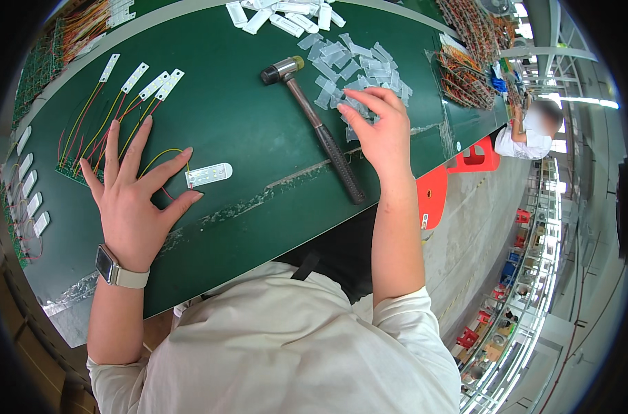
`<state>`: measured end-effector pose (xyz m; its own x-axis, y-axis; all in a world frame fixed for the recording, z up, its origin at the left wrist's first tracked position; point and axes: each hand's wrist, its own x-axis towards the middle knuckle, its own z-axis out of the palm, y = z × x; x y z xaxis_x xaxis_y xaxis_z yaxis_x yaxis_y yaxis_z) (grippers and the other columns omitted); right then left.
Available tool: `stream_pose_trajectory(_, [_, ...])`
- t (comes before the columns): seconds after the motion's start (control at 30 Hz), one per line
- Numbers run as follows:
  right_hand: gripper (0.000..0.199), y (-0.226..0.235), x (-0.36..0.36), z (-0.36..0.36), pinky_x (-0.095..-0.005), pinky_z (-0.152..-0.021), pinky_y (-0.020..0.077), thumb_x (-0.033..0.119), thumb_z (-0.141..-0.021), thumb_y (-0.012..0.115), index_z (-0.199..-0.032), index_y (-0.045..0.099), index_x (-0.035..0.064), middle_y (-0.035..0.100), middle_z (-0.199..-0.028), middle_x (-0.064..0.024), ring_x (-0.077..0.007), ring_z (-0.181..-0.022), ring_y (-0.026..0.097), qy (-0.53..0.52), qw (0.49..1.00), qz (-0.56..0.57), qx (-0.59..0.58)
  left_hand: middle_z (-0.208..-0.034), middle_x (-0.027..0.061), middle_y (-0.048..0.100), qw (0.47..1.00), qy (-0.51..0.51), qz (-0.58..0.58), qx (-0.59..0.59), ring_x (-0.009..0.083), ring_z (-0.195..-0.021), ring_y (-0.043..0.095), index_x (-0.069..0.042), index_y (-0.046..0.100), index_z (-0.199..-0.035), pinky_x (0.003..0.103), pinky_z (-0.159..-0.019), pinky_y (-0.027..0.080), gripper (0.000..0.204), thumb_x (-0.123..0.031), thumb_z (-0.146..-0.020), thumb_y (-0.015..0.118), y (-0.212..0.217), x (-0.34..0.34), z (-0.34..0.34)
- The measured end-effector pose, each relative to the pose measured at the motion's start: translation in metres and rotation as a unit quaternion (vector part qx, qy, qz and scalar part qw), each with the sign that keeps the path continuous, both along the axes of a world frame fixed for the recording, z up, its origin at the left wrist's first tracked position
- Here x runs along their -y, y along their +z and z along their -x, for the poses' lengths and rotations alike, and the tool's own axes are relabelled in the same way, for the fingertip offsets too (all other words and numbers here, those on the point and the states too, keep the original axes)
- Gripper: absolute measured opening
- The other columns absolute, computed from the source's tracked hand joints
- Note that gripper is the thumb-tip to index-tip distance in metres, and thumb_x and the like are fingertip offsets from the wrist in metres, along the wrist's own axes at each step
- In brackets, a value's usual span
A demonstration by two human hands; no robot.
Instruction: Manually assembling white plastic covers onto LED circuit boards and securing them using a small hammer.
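My left hand [138, 200] lies spread on the green table, over thin wires that run to a green circuit board [79, 172]. Its index finger and thumb frame the wired end of a white rounded holder with a small LED board in it [210, 174]. Four-spot LED strips [134, 78] fan out on wires beyond the fingertips. My right hand [383, 131] hovers at the near edge of a scattered pile of clear plastic covers [376, 67], thumb and index finger apart. I see no piece gripped in it. Between my hands lies a mallet with a black ribbed handle [336, 159].
White plastic holders [286, 17] are heaped at the far edge. Finished-looking wired pieces [34, 203] line the left edge. Bundled wired boards [465, 76] stand at the far right. Red stools [431, 198] sit beside the table; another person [531, 131] sits beyond.
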<state>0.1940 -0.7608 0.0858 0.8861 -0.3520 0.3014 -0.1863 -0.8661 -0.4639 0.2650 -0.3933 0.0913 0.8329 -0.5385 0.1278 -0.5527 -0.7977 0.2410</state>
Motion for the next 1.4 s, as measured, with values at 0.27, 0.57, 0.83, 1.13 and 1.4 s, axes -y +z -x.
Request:
stream_pose_trajectory(0.27, [0.023, 0.003, 0.002, -0.010, -0.0411, -0.100, 0.0514, 0.021, -0.081, 0.091, -0.101, 0.084, 0.0125, 0.072, -0.116, -0.0038, -0.0287, -0.113, 0.062, 0.023, 0.998, 0.012, -0.058, -0.167, 0.0027, 0.047, 1.000, -0.002, 0.010, -0.005, 0.0360, -0.162, 0.027, -0.034, 0.082, -0.125, 0.078, -0.124, 0.010, 0.059, -0.040, -0.068, 0.094, 0.000, -0.005, 0.000])
stream_pose_trajectory(0.57, [0.022, 0.014, 0.003, -0.008, -0.0337, -0.085, 0.0540, 0.020, -0.085, 0.089, -0.105, 0.083, 0.0117, 0.080, -0.107, -0.0056, -0.0206, -0.097, 0.071, -0.020, 1.000, 0.010, -0.002, -0.166, 0.0026, 0.049, 0.999, -0.015, 0.042, 0.001, 0.0360, -0.161, 0.029, -0.038, 0.082, -0.123, 0.078, -0.122, 0.012, 0.057, -0.041, -0.067, 0.094, -0.003, -0.009, 0.000])
stream_pose_trajectory(0.83, [0.017, 0.029, -0.066, 0.007, -0.0223, -0.066, 0.0512, 0.011, -0.102, 0.075, -0.114, 0.080, 0.0001, 0.080, -0.091, -0.0054, -0.0056, -0.072, 0.064, 0.029, 0.972, -0.233, -0.010, -0.165, 0.0000, 0.050, 0.998, -0.004, 0.066, 0.005, 0.0372, -0.160, 0.031, -0.041, 0.083, -0.118, 0.081, -0.121, 0.012, 0.056, -0.049, -0.064, 0.094, -0.009, -0.007, 0.000])
stream_pose_trajectory(1.13, [0.021, 0.017, -0.117, 0.008, -0.0312, -0.068, 0.0549, 0.006, -0.092, 0.081, -0.113, 0.080, 0.0040, 0.074, -0.099, -0.0080, -0.0182, -0.078, 0.069, 0.125, 0.984, -0.093, -0.085, -0.164, 0.0006, 0.051, 0.997, -0.006, 0.075, 0.007, 0.0381, -0.160, 0.030, -0.042, 0.083, -0.119, 0.081, -0.122, 0.011, 0.056, -0.053, -0.066, 0.093, -0.011, -0.010, 0.001])
stream_pose_trajectory(1.4, [0.031, 0.012, -0.108, 0.008, -0.0375, -0.074, 0.0570, 0.007, -0.082, 0.087, -0.112, 0.080, 0.0033, 0.072, -0.098, -0.0087, -0.0258, -0.086, 0.070, 0.223, 0.972, 0.067, -0.004, -0.165, 0.0012, 0.050, 0.997, -0.003, 0.075, -0.001, 0.0376, -0.160, 0.030, -0.042, 0.081, -0.122, 0.081, -0.122, 0.008, 0.057, -0.055, -0.067, 0.091, -0.011, -0.009, 0.002])
